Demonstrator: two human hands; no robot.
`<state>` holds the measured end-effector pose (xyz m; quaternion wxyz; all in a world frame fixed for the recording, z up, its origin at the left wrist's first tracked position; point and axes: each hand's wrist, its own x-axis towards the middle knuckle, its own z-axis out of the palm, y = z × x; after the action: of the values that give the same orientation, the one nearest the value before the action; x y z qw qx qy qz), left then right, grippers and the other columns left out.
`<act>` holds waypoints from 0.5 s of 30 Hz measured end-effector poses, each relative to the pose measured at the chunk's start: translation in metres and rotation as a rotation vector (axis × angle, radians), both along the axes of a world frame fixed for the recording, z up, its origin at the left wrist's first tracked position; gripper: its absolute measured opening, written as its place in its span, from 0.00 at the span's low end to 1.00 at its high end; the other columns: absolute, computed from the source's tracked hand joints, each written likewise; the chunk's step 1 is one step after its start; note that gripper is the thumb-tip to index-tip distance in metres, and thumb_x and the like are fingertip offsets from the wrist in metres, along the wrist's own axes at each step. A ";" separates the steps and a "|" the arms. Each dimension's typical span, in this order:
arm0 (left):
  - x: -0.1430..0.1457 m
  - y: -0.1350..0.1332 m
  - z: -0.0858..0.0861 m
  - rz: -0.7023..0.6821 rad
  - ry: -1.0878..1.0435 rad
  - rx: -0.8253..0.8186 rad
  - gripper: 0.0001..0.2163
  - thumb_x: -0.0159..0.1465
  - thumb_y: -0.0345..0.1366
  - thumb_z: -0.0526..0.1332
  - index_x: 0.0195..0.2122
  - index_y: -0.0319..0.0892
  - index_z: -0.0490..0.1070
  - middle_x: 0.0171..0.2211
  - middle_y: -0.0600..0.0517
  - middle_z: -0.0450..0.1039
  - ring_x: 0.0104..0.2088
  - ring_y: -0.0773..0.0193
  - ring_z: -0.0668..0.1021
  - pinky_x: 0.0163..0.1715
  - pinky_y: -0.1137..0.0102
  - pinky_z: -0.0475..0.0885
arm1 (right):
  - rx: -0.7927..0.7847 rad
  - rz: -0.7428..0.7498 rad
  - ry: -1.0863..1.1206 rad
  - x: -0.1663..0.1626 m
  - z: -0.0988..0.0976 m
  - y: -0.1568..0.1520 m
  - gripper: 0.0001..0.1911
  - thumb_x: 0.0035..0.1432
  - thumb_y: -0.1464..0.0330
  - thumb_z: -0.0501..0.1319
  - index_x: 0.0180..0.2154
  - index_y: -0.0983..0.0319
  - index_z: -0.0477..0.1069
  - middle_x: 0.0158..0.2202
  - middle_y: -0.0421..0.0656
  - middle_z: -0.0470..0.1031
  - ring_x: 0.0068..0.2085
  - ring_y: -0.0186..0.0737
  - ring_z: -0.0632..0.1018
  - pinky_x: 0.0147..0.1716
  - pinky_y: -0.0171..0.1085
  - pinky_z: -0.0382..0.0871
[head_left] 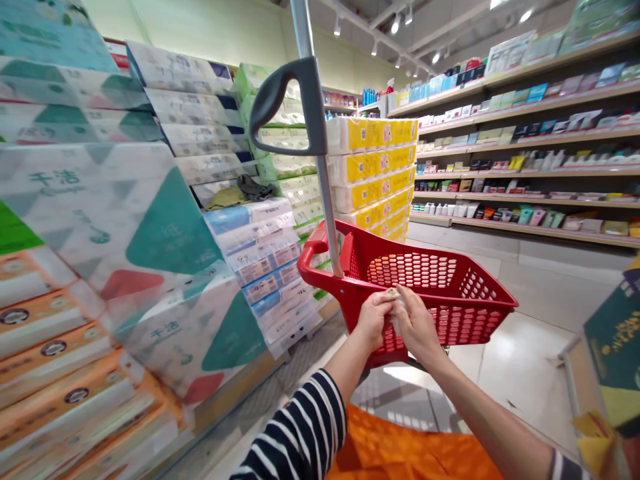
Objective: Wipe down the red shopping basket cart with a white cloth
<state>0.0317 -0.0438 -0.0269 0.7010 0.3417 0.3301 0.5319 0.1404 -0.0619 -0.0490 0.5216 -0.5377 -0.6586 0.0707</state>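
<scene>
My left hand [373, 317] and my right hand [416, 324] meet in front of the near side of a red shopping basket [350, 293]. Both have their fingers closed on a small pale crumpled thing [393, 294], whose kind I cannot make out. Part of it is hidden by the fingers. The basket has perforated walls and seems to hold nothing in the part I see. A metal pole with a grey loop handle [317, 107] rises from its left end, leaning slightly left.
Stacked tissue packs [165, 207] line the left side, with yellow-and-white packs [375, 160] behind the basket. Shelves of boxes and tubes [530, 127] run along the right. A dark green display [615, 333] stands at the right edge. Orange cloth [400, 443] lies below my arms.
</scene>
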 end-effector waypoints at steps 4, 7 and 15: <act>-0.016 -0.010 0.008 -0.188 0.066 -0.070 0.14 0.43 0.25 0.63 0.33 0.40 0.70 0.27 0.56 0.74 0.25 0.69 0.75 0.27 0.72 0.72 | 0.110 0.061 -0.093 -0.012 -0.011 -0.005 0.21 0.60 0.66 0.51 0.55 0.60 0.65 0.59 0.52 0.61 0.60 0.48 0.64 0.57 0.50 0.62; -0.025 -0.010 0.022 -0.108 0.126 -0.023 0.10 0.49 0.29 0.64 0.34 0.40 0.69 0.30 0.54 0.75 0.30 0.67 0.78 0.32 0.71 0.74 | 0.221 0.119 -0.165 -0.019 -0.003 -0.002 0.23 0.59 0.70 0.52 0.57 0.60 0.62 0.63 0.51 0.53 0.63 0.50 0.58 0.58 0.52 0.60; -0.093 -0.010 0.060 0.599 1.279 0.763 0.20 0.60 0.38 0.57 0.53 0.42 0.64 0.56 0.45 0.67 0.57 0.55 0.67 0.58 0.57 0.60 | 0.276 -0.011 -0.175 -0.042 0.015 0.034 0.20 0.59 0.74 0.51 0.52 0.59 0.68 0.58 0.50 0.62 0.58 0.47 0.65 0.56 0.49 0.63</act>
<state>-0.0616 -0.0533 0.0326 0.0386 0.6932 0.5408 0.4748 0.0986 -0.0275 -0.0344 0.5315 -0.4686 -0.7021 -0.0705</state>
